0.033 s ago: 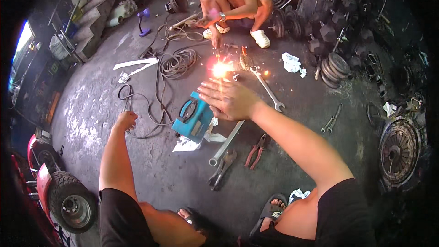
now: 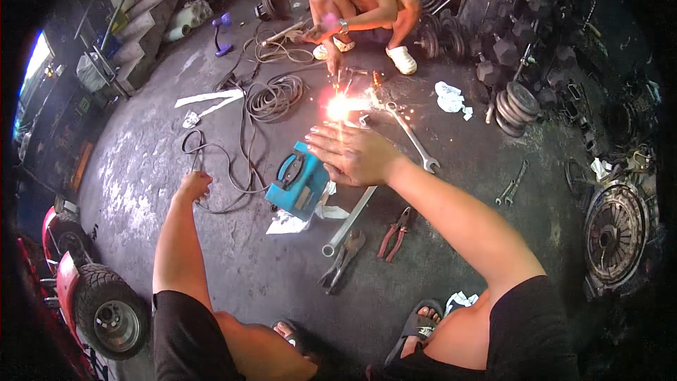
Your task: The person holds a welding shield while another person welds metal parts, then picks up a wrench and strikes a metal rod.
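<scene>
My right hand point(image 2: 356, 155) is stretched out flat with its fingers together, in front of a bright welding spark point(image 2: 340, 107). It is above a blue welding machine point(image 2: 300, 183) with a black handle, and a long metal tube point(image 2: 349, 222) runs out below it. My left hand point(image 2: 195, 187) has curled fingers beside a dark cable point(image 2: 240, 187) that loops on the floor. Whatever lies inside those fingers is hidden. Opposite me, a squatting person's hand point(image 2: 333, 62) holds a thin rod down at the spark. Glare hides the workpiece.
Pliers with red handles point(image 2: 398, 234), larger pliers point(image 2: 345, 261) and a big combination wrench point(image 2: 415, 140) lie on the floor. Coiled cable point(image 2: 276, 97) is to the far left. Dumbbells and weight plates point(image 2: 518, 107) line the right; a wheeled machine's tyre point(image 2: 113, 310) stands near left.
The spark's glow has shifted slightly, and brighter light now spreads to its right. My hands stay in place.
</scene>
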### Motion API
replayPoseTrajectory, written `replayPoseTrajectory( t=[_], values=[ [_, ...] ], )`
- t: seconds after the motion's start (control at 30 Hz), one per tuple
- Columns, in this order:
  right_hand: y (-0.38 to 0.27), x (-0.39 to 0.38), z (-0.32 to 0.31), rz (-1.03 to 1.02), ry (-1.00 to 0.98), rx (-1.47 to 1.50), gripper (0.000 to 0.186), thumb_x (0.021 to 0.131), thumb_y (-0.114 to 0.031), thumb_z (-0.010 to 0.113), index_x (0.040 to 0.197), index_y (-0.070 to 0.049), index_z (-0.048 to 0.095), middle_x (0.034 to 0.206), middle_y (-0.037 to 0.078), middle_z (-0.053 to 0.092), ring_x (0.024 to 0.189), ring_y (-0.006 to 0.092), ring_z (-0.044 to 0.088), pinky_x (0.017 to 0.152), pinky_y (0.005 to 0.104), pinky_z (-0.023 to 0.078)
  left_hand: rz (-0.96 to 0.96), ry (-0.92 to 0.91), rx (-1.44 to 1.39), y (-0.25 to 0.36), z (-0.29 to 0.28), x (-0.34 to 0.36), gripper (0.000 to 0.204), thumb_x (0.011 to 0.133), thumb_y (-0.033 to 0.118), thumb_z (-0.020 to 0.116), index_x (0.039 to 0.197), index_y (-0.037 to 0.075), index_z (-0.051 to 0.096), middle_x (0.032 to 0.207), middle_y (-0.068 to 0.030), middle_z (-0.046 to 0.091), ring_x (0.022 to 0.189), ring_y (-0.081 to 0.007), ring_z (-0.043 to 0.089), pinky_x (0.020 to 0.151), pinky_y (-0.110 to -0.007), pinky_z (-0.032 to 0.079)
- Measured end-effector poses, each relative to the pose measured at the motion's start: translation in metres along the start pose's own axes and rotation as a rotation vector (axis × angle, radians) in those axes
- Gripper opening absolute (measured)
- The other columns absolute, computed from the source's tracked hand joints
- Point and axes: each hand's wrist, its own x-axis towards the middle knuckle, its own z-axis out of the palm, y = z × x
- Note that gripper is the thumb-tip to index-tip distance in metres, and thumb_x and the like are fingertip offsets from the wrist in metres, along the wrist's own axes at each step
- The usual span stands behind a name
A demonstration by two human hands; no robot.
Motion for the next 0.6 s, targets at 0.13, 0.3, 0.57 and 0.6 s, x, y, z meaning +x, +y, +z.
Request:
replayPoseTrajectory(
  t=[0.13, 0.3, 0.57, 0.6],
  values=[
    [0.000, 0.002, 0.000, -0.011, 0.028, 0.006, 0.041, 0.083, -0.022, 0.060, 0.120, -0.004, 0.061, 0.129, 0.011, 0.059, 0.124, 0.0263, 0.052, 0.108, 0.0425, 0.039, 0.019, 0.005, 0.042, 0.007, -0.002, -0.005, 0.028, 0.091, 0.030, 0.055, 0.106, 0.008, 0.066, 0.076, -0.0091, 0.068, 0.055, -0.0195, 0.064, 0.046, -0.034, 0.050],
    [-0.003, 0.001, 0.001, -0.026, 0.125, -0.029, 0.047, 0.079, -0.019, 0.063, 0.125, -0.008, 0.060, 0.121, 0.011, 0.062, 0.109, 0.0280, 0.059, 0.094, 0.0434, 0.047, 0.055, -0.006, 0.020, 0.013, -0.003, -0.016, 0.028, 0.091, 0.030, 0.055, 0.107, 0.008, 0.063, 0.078, -0.0081, 0.068, 0.052, -0.0166, 0.062, 0.044, -0.033, 0.047],
    [0.000, 0.003, 0.000, -0.008, -0.006, -0.022, 0.042, 0.086, -0.027, 0.057, 0.121, -0.004, 0.061, 0.130, 0.013, 0.059, 0.124, 0.0253, 0.054, 0.111, 0.0414, 0.036, 0.021, -0.012, -0.024, 0.010, -0.002, -0.013, 0.029, 0.092, 0.028, 0.055, 0.112, 0.010, 0.064, 0.080, -0.0089, 0.068, 0.052, -0.0178, 0.062, 0.044, -0.033, 0.048],
    [-0.001, 0.004, 0.001, 0.004, -0.034, -0.025, 0.041, 0.086, -0.026, 0.058, 0.119, -0.004, 0.062, 0.130, 0.013, 0.059, 0.124, 0.0254, 0.053, 0.111, 0.0414, 0.036, 0.040, -0.010, 0.031, 0.010, -0.003, -0.011, 0.029, 0.092, 0.029, 0.055, 0.112, 0.010, 0.064, 0.080, -0.0088, 0.068, 0.052, -0.0178, 0.062, 0.044, -0.033, 0.048]
  ],
)
